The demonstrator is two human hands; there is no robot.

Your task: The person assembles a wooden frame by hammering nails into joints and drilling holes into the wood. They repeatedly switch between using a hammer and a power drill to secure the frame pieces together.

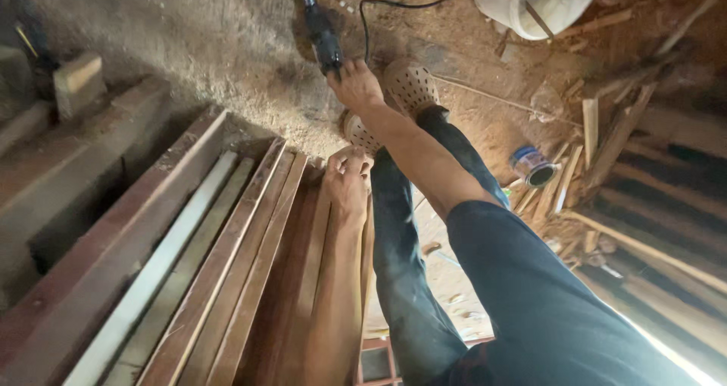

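We reach our right hand down to the dirt floor and curl its fingers around the black power tool, which points straight away, while our left hand grips the planks.

Counting as we go: two hands in shot, the left hand and the right hand, plus one black power tool with one cord. Two perforated shoes down on the dirt, one white bucket up top, one small can off to the side. The planks in the leaning stack come to roughly seven; the loose scraps are too jumbled to count.
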